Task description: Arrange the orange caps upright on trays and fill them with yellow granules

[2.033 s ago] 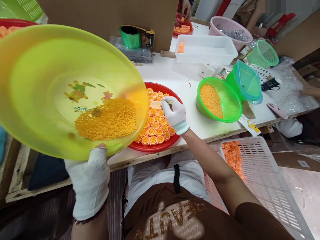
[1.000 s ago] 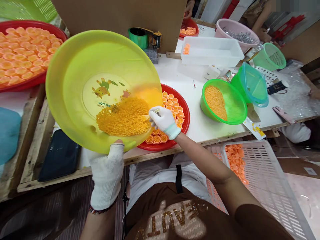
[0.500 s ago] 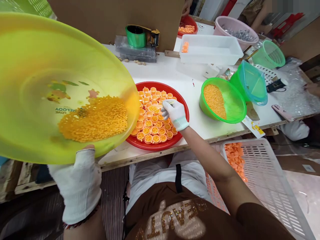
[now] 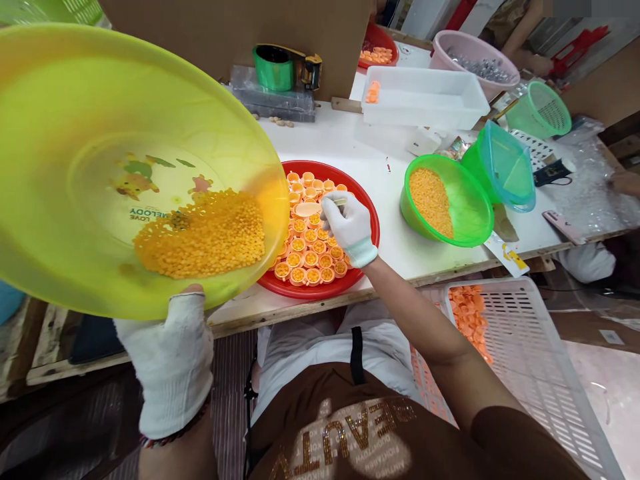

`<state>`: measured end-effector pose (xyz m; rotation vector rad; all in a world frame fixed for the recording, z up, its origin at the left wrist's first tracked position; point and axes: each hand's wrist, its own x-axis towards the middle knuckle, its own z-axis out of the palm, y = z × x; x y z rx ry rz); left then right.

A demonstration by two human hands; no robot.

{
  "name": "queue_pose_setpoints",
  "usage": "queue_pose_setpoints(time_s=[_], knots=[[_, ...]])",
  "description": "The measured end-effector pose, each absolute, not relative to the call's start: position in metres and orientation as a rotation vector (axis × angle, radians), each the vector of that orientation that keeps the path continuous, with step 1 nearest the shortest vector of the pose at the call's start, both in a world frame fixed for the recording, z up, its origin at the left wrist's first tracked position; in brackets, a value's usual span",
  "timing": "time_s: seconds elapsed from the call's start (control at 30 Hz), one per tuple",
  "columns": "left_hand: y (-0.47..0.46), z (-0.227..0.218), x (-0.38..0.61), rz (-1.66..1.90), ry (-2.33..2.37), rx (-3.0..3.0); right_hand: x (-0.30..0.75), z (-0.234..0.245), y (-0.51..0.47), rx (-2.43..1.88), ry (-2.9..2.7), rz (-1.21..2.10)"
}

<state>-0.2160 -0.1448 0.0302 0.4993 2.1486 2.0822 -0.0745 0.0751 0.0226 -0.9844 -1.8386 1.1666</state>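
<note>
at frame centre i see front cups (image 4: 297,275) bead-filled, rear cups (image 4: 308,179) seemingly empty; right hand (image 4: 350,228) fingers pinch spoon (image 4: 307,210); left hand (image 4: 173,367) fingers grip yellow basin (image 4: 60,127)

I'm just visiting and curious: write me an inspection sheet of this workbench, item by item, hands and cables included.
Surface: white table with a wooden front edge.
Things in use: tilted yellow basin holding yellow pieces; red tray of orange cups, the nearer ones holding yellow pieces; green bowl with similar pieces.
Clutter: tape dispenser on grey packs; pinkish phone-like object at right.
Left hand: gloved, grips the basin's near rim.
Right hand: gloved, pinches a pale spoon over the cups.
Cables: none clearly identifiable.
Surroundings: cardboard panel behind; white crate below the table's right side; another person's arm at upper right.
</note>
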Motion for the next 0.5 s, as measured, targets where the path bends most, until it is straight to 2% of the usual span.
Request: queue_pose_setpoints(time_s=[0.23,0.4,0.5], knots=[[-0.139,0.023,-0.203,2.004,2.118,0.519,-0.102,0.033,0.054,-0.867,-2.126,1.125],[-0.142,0.023,-0.2,1.944,2.144,0.513,-0.111,0.031,0.045,-1.126,-1.814,1.679],[-0.145,0.02,-0.207,1.949,2.164,0.49,-0.109,0.031,0.047,-1.133,-1.615,1.777]])
